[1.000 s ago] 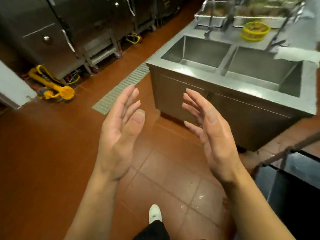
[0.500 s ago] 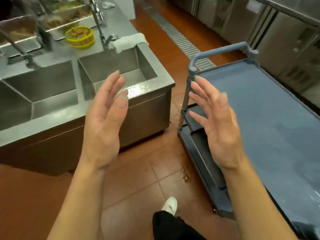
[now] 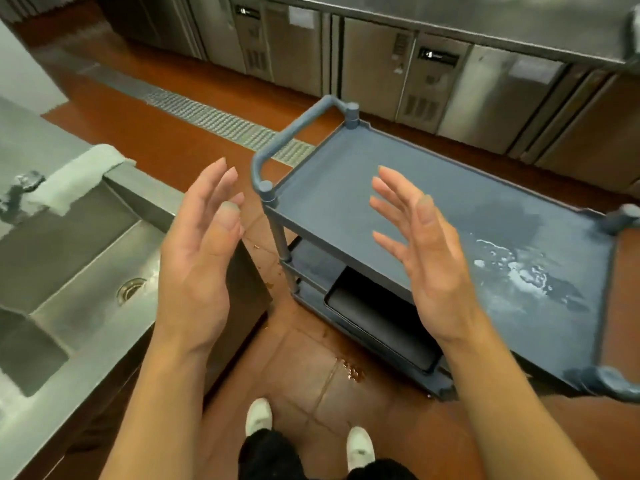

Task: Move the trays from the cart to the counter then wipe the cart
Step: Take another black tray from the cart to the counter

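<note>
My left hand (image 3: pixel 197 271) and right hand (image 3: pixel 429 258) hover wide and hold nothing. The cart (image 3: pixel 346 188) top is bare but wet, unwiped. One dark tray (image 3: pixel 377 322) sits on its lower shelf, so I judge moving unfinished, wiping left.

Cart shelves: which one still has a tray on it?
The bottom shelf: a dark tray lies there. The top shelf carries only a wet patch; the middle shelf shows nothing.
</note>
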Motion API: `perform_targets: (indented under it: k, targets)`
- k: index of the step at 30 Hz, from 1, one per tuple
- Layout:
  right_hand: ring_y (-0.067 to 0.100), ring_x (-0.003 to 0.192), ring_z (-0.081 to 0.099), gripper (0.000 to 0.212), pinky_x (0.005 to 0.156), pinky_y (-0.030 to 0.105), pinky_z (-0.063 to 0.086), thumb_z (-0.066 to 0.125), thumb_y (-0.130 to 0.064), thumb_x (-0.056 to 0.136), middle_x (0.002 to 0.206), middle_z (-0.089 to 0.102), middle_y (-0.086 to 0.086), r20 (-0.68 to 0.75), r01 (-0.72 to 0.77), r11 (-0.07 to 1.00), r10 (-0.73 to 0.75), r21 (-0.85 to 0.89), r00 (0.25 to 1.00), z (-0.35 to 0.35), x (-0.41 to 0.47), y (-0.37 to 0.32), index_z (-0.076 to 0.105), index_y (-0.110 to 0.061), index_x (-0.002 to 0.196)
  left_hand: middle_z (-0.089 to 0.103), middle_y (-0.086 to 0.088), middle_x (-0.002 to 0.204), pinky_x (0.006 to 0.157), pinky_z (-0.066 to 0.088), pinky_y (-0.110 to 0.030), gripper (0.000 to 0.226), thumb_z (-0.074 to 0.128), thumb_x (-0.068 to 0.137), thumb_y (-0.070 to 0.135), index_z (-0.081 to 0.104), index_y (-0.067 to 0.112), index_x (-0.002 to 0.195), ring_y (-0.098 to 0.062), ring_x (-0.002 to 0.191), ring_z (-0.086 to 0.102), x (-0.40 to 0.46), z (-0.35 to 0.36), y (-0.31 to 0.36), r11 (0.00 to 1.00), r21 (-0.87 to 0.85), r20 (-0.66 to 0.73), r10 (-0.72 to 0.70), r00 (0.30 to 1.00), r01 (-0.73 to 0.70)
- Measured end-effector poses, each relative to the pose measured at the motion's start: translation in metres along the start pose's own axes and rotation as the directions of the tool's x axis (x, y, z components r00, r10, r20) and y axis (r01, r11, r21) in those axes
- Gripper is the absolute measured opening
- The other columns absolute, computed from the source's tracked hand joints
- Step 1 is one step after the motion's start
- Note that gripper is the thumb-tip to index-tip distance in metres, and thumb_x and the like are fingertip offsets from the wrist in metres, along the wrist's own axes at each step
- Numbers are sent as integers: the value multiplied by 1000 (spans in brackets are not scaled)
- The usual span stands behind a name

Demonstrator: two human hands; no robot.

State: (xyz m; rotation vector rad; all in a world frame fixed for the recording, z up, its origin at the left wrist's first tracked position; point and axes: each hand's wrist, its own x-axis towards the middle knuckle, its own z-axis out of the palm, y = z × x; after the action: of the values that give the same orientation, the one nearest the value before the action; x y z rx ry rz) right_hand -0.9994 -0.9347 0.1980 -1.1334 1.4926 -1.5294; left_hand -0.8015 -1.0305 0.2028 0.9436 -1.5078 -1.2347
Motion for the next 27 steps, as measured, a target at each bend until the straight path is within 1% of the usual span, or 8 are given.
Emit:
perform_targets:
  k: [4, 8, 12, 17, 21, 22, 25, 27]
  targets:
    - [1, 145, 41, 106, 124, 49, 32, 43, -93, 76, 158, 45, -14, -140, -35, 999, 30, -31, 990, 20, 8, 4, 38, -26, 158, 54, 16, 150, 116, 43, -52, 72, 50, 87, 67, 44, 36, 152, -9, 139, 53, 41, -10, -19, 1000, -5, 172, -22, 985, 24]
    - [1, 145, 41, 104, 124, 49, 32, 42, -93, 77, 157, 46, -16, -335, -47, 998, 27, -52, 942, 54, 11, 4, 39, -26, 157, 55, 13, 150, 116, 45, -46, 63, 52, 88, 61, 47, 37, 147, -9, 138, 54, 80, -27, -22, 998, -63, 388, -1, 922, 28]
    - [-2, 145, 40, 103, 124, 43, 34, 41, -92, 78, 156, 46, -19, -434, -48, 996, 12, -74, 901, 73, 0, -4, 38, -27, 158, 54, 16, 151, 116, 46, -44, 68, 49, 90, 63, 44, 35, 151, -5, 139, 52, 102, -25, -12, 998, -62, 518, 60, 853, -33]
    - [-2, 144, 41, 99, 123, 46, 34, 39, -92, 80, 155, 47, -21, -551, -30, 989, -55, -143, 832, 68, -13, -21, 40, -30, 156, 52, 17, 152, 116, 45, -47, 68, 49, 86, 70, 44, 42, 147, -5, 140, 51, 103, -9, 5, 988, -130, 594, 140, 792, -78]
    - [-1, 144, 42, 101, 123, 46, 34, 37, -93, 78, 155, 47, -19, -590, -7, 985, -97, -172, 802, 58, -26, -30, 40, -30, 156, 52, 18, 152, 117, 44, -49, 78, 55, 76, 88, 46, 48, 143, -6, 139, 52, 93, 2, 14, 979, -190, 613, 177, 770, -75]
    - [-1, 144, 42, 102, 123, 45, 34, 38, -93, 78, 155, 48, -18, -602, 0, 985, -105, -172, 792, 56, -29, -30, 40, -29, 157, 53, 18, 152, 117, 43, -50, 80, 55, 75, 90, 46, 48, 143, -7, 139, 52, 90, 4, 15, 977, -197, 621, 187, 761, -79]
    - [-1, 142, 44, 100, 122, 44, 36, 38, -93, 79, 152, 50, -21, -608, -19, 986, -85, -163, 789, 49, -40, -24, 41, -29, 156, 52, 17, 153, 116, 44, -50, 86, 55, 75, 90, 44, 44, 146, -8, 140, 52, 82, 10, 14, 979, -178, 650, 190, 736, -96]
    - [-2, 141, 45, 98, 121, 43, 38, 37, -92, 80, 150, 51, -25, -612, -24, 987, -81, -161, 787, 44, -47, -19, 42, -30, 156, 51, 17, 153, 116, 43, -51, 85, 54, 75, 90, 44, 45, 146, -8, 140, 51, 78, 14, 14, 980, -171, 653, 186, 734, -97]
